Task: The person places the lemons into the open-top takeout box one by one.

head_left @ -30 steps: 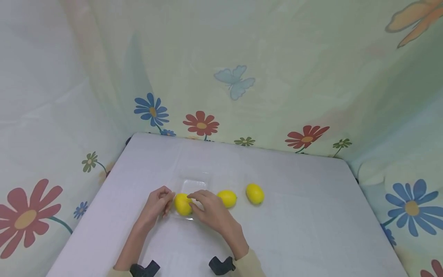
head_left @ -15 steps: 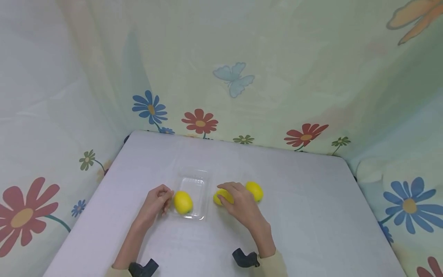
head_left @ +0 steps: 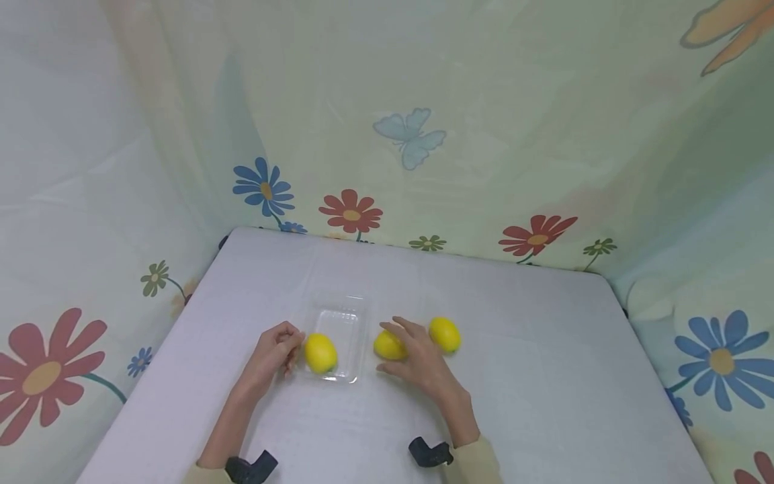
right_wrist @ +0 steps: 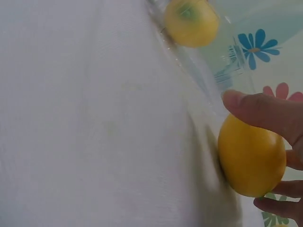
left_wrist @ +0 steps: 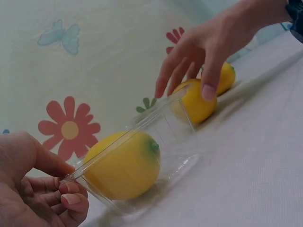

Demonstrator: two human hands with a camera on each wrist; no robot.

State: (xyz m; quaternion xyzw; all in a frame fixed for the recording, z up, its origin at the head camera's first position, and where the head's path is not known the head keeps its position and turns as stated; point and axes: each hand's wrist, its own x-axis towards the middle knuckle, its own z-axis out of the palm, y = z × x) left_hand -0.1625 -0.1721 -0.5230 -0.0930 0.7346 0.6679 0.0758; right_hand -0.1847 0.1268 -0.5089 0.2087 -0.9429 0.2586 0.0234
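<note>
My left hand [head_left: 271, 355] pinches the left rim of a clear plastic box [left_wrist: 177, 142] between thumb and fingers. Inside that box, toward its near left side, lies a yellow lemon [head_left: 320, 353] with a greenish tip. To the right of the box, my right hand [head_left: 421, 361] reaches over a second lemon [right_wrist: 251, 156] on the table, thumb on the near side and fingers spread on the far side. Its fingers stand apart around the fruit, not closed on it. A third lemon [head_left: 444, 335] rests just beyond the right hand.
A white cloth covers the table [head_left: 544, 376]. Behind and beside it hangs a curtain [head_left: 484, 134] printed with flowers and butterflies. Dark camera mounts [head_left: 431, 452] sit on both wrists.
My right hand has left the lemon in the box and moved right to the middle lemon, its fingers spreading wider over the last half second. The left hand stays at the box's rim.
</note>
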